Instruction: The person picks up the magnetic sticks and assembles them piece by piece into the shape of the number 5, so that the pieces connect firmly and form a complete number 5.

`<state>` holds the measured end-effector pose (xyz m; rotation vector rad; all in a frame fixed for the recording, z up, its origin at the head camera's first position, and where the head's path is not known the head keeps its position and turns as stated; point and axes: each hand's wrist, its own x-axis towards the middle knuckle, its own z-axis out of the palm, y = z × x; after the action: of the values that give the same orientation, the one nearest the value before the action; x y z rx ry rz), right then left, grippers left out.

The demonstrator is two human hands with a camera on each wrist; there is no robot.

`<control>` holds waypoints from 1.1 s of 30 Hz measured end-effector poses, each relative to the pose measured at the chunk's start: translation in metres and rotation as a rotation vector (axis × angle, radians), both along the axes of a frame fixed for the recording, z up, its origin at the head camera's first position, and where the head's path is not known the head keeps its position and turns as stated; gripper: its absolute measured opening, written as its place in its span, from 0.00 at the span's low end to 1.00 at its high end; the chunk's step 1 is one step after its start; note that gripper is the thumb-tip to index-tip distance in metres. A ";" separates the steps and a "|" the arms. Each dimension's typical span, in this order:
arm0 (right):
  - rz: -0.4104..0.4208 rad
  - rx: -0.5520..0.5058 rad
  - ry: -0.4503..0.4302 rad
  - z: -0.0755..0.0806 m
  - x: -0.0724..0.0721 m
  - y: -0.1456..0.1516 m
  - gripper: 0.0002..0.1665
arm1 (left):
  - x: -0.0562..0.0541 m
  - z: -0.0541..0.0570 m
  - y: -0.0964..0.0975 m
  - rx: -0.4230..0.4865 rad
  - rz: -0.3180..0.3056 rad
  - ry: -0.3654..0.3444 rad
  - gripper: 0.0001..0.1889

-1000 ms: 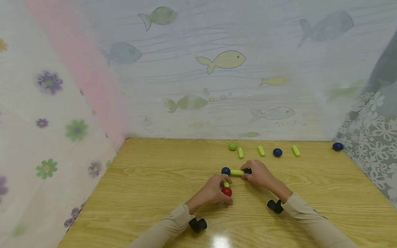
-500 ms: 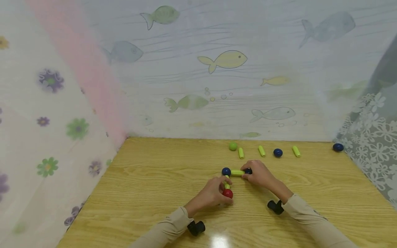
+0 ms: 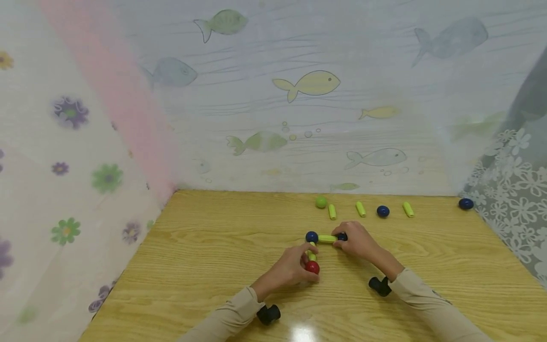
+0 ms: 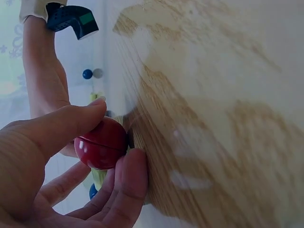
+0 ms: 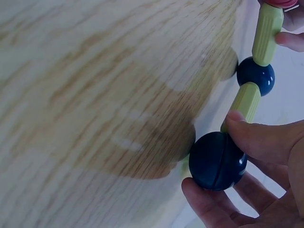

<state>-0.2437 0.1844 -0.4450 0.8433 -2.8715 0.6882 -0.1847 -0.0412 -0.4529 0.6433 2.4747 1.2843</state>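
An L-shaped chain of balls and ridged yellow-green rods lies on the wooden table. At its corner is a blue ball. One rod runs from there toward the person, to a red ball. My left hand grips that red ball between thumb and fingers, the index finger reaching along the rod. A second rod runs right from the corner to another blue ball. My right hand holds this end, its thumb where rod and ball meet. In the head view the fingers partly cover that ball.
Along the table's back lie a green ball, loose yellow-green rods and a blue ball. Another blue ball sits at the far right corner. A fish-patterned curtain hangs behind the table.
My left hand has drawn back slightly toward the person with the red ball. The right hand keeps its grip in nearly the same place.
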 end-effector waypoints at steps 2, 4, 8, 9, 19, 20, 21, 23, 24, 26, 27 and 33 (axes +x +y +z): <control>0.008 0.001 0.002 0.000 0.000 0.000 0.10 | 0.000 0.000 0.000 0.013 -0.006 -0.012 0.27; 0.007 -0.001 -0.005 0.000 0.000 0.001 0.10 | -0.001 0.000 0.000 0.022 -0.012 -0.024 0.27; 0.008 -0.010 -0.014 0.000 -0.001 0.002 0.10 | 0.000 0.000 0.000 0.044 -0.019 -0.042 0.27; 0.008 -0.012 -0.016 0.000 -0.001 0.002 0.10 | 0.000 0.000 0.000 0.046 -0.020 -0.046 0.27; 0.012 -0.040 -0.028 -0.001 -0.002 0.004 0.10 | -0.003 0.004 -0.008 0.078 -0.018 -0.098 0.22; 0.016 -0.044 -0.023 -0.001 -0.002 0.004 0.10 | -0.004 0.004 -0.009 0.083 -0.017 -0.104 0.21; 0.016 -0.049 -0.023 -0.002 -0.002 0.004 0.09 | -0.005 0.004 -0.010 0.081 -0.013 -0.102 0.20; 0.016 -0.057 -0.018 -0.002 -0.002 0.005 0.09 | -0.008 0.005 -0.011 0.088 -0.006 -0.108 0.18; 0.019 -0.060 -0.016 -0.002 -0.002 0.006 0.09 | -0.009 0.005 -0.012 0.083 0.000 -0.101 0.17; 0.028 -0.066 -0.011 -0.002 -0.002 0.008 0.09 | -0.012 0.007 -0.012 0.074 0.011 -0.081 0.15; 0.029 -0.072 -0.012 -0.002 -0.002 0.009 0.09 | -0.014 0.008 -0.013 0.074 0.015 -0.079 0.15; 0.048 -0.096 -0.008 -0.001 -0.001 0.013 0.11 | -0.032 0.011 -0.012 0.112 0.031 -0.072 0.13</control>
<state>-0.2444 0.1969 -0.4465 0.9004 -2.8079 0.8296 -0.2169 -0.0535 -0.4415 0.5763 2.3778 1.4401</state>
